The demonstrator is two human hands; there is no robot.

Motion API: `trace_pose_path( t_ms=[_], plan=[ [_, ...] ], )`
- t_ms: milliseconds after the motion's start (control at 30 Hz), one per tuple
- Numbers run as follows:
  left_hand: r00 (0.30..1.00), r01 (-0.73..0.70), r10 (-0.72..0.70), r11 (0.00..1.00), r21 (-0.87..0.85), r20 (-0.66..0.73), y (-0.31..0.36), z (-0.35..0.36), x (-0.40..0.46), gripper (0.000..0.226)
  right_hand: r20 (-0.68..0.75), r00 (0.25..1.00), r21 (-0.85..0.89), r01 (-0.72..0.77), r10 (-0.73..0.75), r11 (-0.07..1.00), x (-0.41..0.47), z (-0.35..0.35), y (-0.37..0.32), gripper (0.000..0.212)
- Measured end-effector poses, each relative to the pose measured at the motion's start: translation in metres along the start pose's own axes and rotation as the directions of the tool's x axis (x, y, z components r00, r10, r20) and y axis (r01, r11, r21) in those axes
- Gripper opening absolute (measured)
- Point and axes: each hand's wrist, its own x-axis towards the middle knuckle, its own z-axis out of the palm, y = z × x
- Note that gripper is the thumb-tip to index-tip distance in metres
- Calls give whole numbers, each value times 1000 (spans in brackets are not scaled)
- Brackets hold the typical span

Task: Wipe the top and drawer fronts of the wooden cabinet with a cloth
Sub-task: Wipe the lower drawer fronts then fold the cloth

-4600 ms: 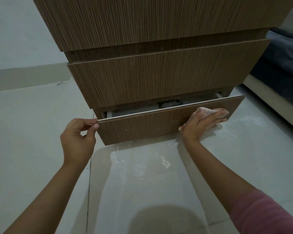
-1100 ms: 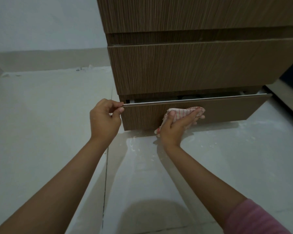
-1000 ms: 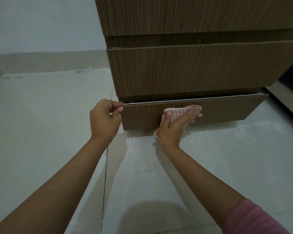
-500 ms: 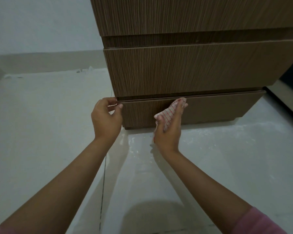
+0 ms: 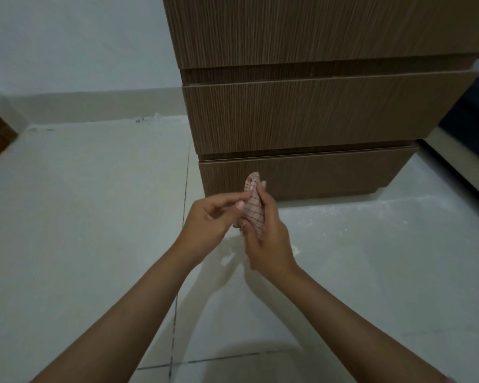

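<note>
Bottom drawer [image 5: 315,175] now shut; both hands off it, apparently bunching cloth [image 5: 253,208].

So the tall wooden cabinet [image 5: 315,29] stands on the pale tiled floor [image 5: 80,217], back against the wall [image 5: 67,37]. Three drawer fronts stacked (bottom drawer front [image 5: 315,175] lowest). Both hands meet just before it: left hand [image 5: 210,219] left of the red-checked cloth [image 5: 253,205], right hand [image 5: 268,239] behind it.

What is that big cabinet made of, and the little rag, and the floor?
Cabinet: looks like wood or wood-look laminate, matte, with fine straight brown grain lines.
Cloth: soft woven fabric, white with red checks, bunched in the right hand.
Floor: pale tile, slightly glossy, with thin dark grout lines.
</note>
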Motion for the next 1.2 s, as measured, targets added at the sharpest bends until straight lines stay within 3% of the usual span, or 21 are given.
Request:
trace_pose_path(
  t_ms=[167,333,567,733,833,900,1033,1200],
  plan=[
    [997,61,-58,996,-65,45,4,0,3,27,70,997,72,-19,13,997,-2,-4,-6,65],
    [995,103,-104,989,-103,-4,7,0,2,23,73,997,120,-10,1,993,-12,-10,-11,70],
    [979,204,-197,948,-245,52,20,4,-21,28,101,994,333,-81,50,939,-41,-25,-24,65],
    [977,210,-189,927,-310,97,27,5,-23,30,139,980,530,-195,141,825,-43,-24,-31,60],
    [979,202,-186,939,-278,83,25,3,-19,29,205,953,665,-304,225,682,-38,-23,-24,73],
    [978,206,-199,946,-251,54,18,1,-15,28,219,943,713,-330,250,618,-35,-22,-19,67],
    [980,198,-201,967,-157,1,4,-6,-8,26,124,952,664,-290,280,689,-31,-23,-12,56],
    [972,235,-235,969,-71,8,-4,-6,-1,26,53,949,447,-301,311,842,-25,-27,1,58]
  ],
)
